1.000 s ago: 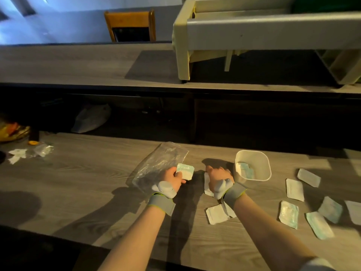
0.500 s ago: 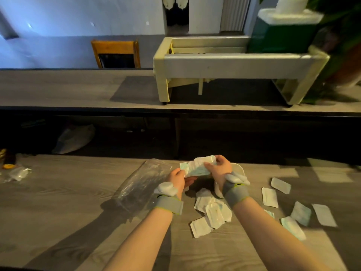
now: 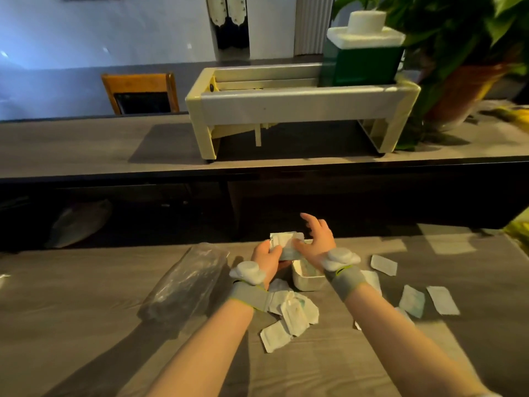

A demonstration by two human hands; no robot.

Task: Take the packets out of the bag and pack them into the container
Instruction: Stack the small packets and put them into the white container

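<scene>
My left hand (image 3: 267,257) grips a small stack of white-green packets (image 3: 286,245) held just above the white container (image 3: 307,279). My right hand (image 3: 316,242) rests against the right side of that stack with its fingers spread, hovering over the container. The clear plastic bag (image 3: 186,282) lies flat on the table to the left of my hands. A pile of loose packets (image 3: 292,313) lies under my left wrist, and more packets (image 3: 412,299) are scattered to the right of the container.
The work surface is a grey wooden table (image 3: 86,325). Beyond a dark gap stands a second bench with a cream rack (image 3: 300,110), a green box and a potted plant (image 3: 463,67). A wooden chair (image 3: 140,93) is behind it.
My hands rose from the table and came together, gathering packets into a stack now held over the container. My right fingers have spread. The camera tilted upward.
</scene>
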